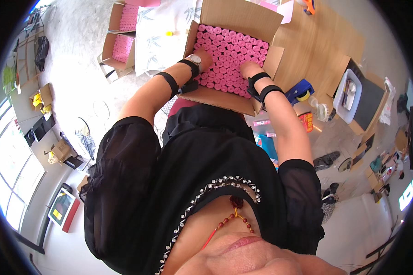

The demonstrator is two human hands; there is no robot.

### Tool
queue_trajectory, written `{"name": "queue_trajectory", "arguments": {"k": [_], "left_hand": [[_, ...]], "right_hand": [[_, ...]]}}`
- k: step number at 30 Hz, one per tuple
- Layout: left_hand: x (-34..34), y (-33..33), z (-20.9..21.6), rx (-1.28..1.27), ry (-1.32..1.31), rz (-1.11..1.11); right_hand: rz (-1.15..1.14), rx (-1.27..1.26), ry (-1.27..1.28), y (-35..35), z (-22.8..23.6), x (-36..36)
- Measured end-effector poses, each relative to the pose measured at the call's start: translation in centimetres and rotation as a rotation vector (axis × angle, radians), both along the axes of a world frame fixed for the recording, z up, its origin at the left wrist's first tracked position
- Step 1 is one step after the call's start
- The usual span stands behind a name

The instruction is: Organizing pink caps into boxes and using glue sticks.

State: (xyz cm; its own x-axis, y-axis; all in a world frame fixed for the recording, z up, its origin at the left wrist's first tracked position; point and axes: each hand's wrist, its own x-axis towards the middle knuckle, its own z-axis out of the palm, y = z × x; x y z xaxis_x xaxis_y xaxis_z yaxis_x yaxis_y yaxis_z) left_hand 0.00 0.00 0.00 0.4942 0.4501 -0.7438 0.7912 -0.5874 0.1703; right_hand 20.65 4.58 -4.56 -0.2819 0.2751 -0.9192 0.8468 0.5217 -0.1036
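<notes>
An open cardboard box [241, 13] stands in front of me, flaps spread outward. Rows of small pink rolls [225, 59] fill it, their spiral ends facing up. My left hand [204, 59], with a watch and black straps on that arm, reaches in at the box's left side and rests against the rolls there. Over the right side of the same rolls is my right hand [249, 69], its wrist also strapped in black. The fingers of both hands point down and are mostly hidden, so whether they grip any roll cannot be made out.
At the far left, further boxes [111, 48] hold more pink rolls. A wooden table [316, 46] extends to the right, with a blue tape dispenser [300, 91] near its edge. Beyond that, a pale blue tray [347, 96] holds small items. A leaf-patterned white cover [153, 41] lies left of the box.
</notes>
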Motion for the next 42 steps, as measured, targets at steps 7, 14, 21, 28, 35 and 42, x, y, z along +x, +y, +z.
{"name": "queue_trajectory", "arguments": {"k": [7,14,21,28,35,42], "left_hand": [[0.2,-1.9,2.7,0.003,-0.065,0.378],[-0.6,-0.9,10.7,0.892,-0.537,0.860],[-3.8,-5.3,4.8,0.437,-0.714,1.659],[-3.9,-4.8,6.5,0.442,-0.651,1.444],[-4.2,-4.8,5.8,0.429,-0.630,1.415],[-4.5,-4.6,5.0,0.451,-0.677,1.355]], "right_hand": [[0.162,0.052,0.149,-0.7,6.1,-0.4],[-0.940,-0.382,0.851,0.7,2.1,-4.5],[-1.503,-0.517,1.090,2.5,1.3,-12.9],[-1.526,-0.497,1.097,2.8,-1.3,-14.3],[-1.501,-0.418,1.136,2.5,-1.6,-13.8],[-1.232,-0.334,0.895,-3.3,-2.7,-12.7]]}}
